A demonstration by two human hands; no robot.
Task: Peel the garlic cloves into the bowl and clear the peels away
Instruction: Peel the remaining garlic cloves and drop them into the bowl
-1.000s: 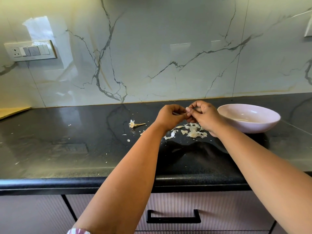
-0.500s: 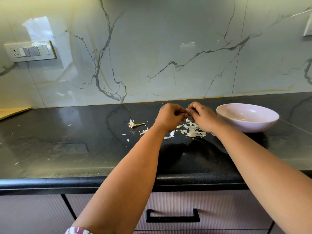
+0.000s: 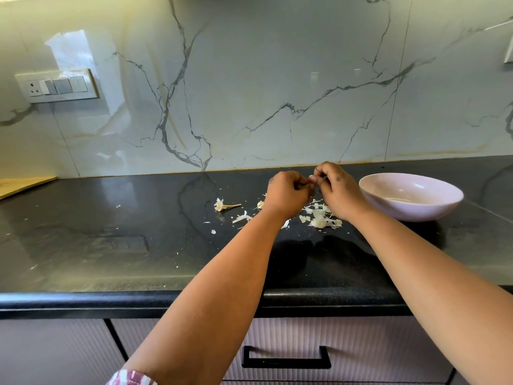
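- Two hands meet above the counter [image 3: 83, 245]: left hand [image 3: 288, 194] and right hand [image 3: 337, 190], fingers curled, tips touching.
- Both seem to pinch something small between them; a clove cannot be made out there.
- One heap of peels [image 3: 319, 216] lies just below the hands; loose flakes scatter to the left.
- One stem [image 3: 223, 205] lies further left.
- One bowl [image 3: 410, 197] sits right of the hands.
- One drawer handle [image 3: 286, 358] near.
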